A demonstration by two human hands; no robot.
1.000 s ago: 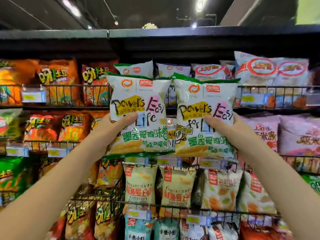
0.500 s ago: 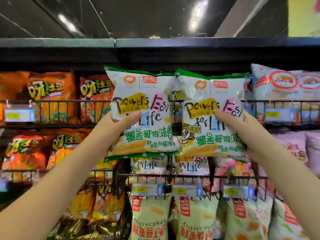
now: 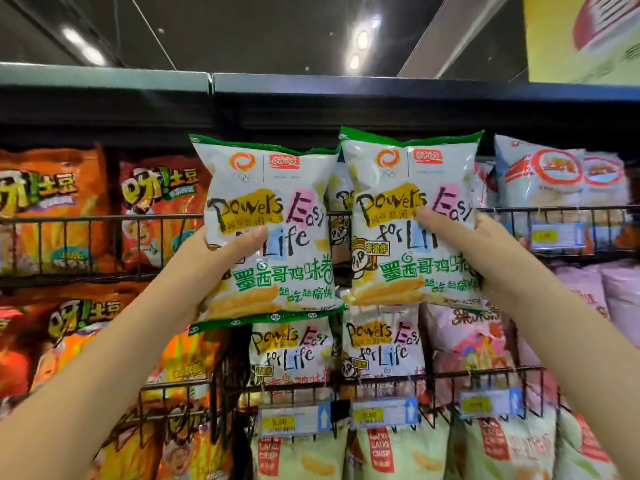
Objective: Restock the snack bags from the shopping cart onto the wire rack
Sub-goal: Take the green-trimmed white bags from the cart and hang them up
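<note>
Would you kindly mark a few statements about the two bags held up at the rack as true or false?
1. The left hand grips one bag and the right hand grips another. True.
2. The left bag and the right bag carry different prints. False: both read "Powers Easy for Life".
3. Matching stocked bags sit in the wire rack just below the held ones. True.
4. The bags on the far-left shelves are purple. False: those are orange bags; the pink bags are on the right.
</note>
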